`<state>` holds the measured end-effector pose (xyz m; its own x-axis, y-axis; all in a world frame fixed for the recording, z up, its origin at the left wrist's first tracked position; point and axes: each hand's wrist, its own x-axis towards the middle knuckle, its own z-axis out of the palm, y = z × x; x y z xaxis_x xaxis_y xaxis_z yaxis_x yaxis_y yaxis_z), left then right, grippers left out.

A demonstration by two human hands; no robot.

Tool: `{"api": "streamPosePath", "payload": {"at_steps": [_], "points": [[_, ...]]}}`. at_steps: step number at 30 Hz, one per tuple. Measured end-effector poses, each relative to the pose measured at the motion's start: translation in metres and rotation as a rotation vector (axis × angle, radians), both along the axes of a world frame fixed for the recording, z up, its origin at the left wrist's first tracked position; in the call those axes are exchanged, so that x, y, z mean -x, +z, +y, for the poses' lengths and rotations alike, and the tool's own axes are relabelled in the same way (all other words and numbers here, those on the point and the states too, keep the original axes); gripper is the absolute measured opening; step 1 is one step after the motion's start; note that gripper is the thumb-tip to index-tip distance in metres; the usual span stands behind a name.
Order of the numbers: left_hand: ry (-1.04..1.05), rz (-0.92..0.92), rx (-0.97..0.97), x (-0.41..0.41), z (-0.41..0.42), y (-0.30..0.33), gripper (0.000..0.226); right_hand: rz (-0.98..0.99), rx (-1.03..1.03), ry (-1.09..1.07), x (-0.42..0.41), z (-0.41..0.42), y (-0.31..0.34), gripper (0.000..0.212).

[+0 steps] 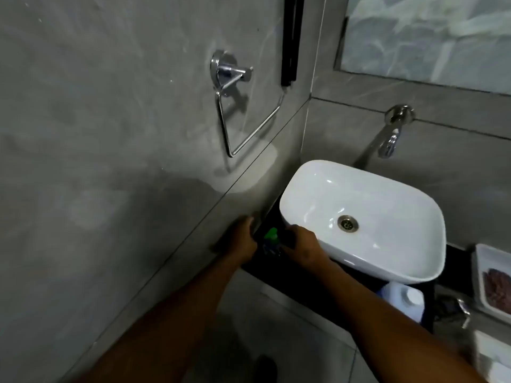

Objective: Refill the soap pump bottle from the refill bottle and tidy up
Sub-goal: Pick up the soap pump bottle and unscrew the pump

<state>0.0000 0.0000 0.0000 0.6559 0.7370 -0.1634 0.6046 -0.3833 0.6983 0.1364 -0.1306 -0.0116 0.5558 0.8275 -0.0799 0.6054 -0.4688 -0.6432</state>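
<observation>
The soap pump bottle (pixel 270 239), with a green pump top and a bluish body, stands on the black counter (pixel 309 283) in the narrow gap between the wall and the white sink (pixel 387 261). My left hand (pixel 242 240) is on the bottle's left, against the wall, fingers curled; the blur hides whether it touches the bottle. My right hand (pixel 302 248) is on the bottle's right with its fingers curled against it. The white refill bottle (pixel 405 299), cap on, sits lower down in front of the sink.
A chrome towel ring (pixel 243 111) hangs on the left wall. A wall tap (pixel 390 142) juts over the sink. A white tray (pixel 495 286) with reddish contents lies at the right edge. Tiled floor shows below the counter.
</observation>
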Motion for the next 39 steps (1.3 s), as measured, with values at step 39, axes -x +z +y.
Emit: {"api": "streamPosePath", "payload": {"at_steps": [39], "points": [[-0.642,-0.634,0.293,-0.127,-0.079,0.139,0.050,0.334,-0.805,-0.230,-0.077,-0.123,0.207,0.023]]}}
